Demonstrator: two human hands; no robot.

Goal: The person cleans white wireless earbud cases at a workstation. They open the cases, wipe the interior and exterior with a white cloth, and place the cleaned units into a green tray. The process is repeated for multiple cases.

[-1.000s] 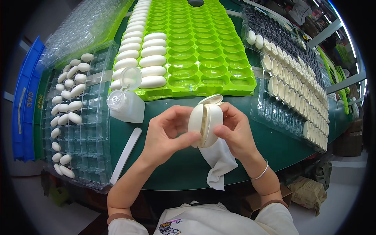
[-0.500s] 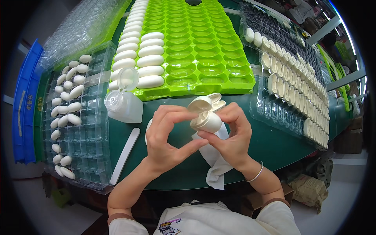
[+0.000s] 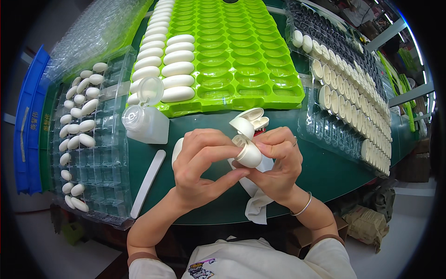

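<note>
I took the green dimpled tray (image 3: 241, 60) as my landmark and read the bench from its left side across. Well left of the tray lay the clear blister tray (image 3: 100, 153), its pockets partly filled with white oval shells (image 3: 86, 125). Just in front of the tray's near left corner stood a clear squeeze bottle (image 3: 145, 123) with its flip cap open, and nearer to me than that a white flat stick (image 3: 147, 183) lay on the green table (image 3: 334, 172).

In front of the tray's near edge, my left hand (image 3: 202, 167) was curled shut, thumb and forefinger pinching the white hinged oval case (image 3: 248, 139), which was held clear of the table. My right hand (image 3: 278, 162) closed on the same case from the other side, fingertips on its lower half. The case stood open, its lid tipped up toward the tray. A white cloth (image 3: 255, 204) hung below my right hand; whether it was gripped I could not tell.

To do this well, I judged that I should keep the pinch light, support the lower shell and not twist the hinge.

Right of the tray sat clear racks (image 3: 353, 93) of upright white shells.
</note>
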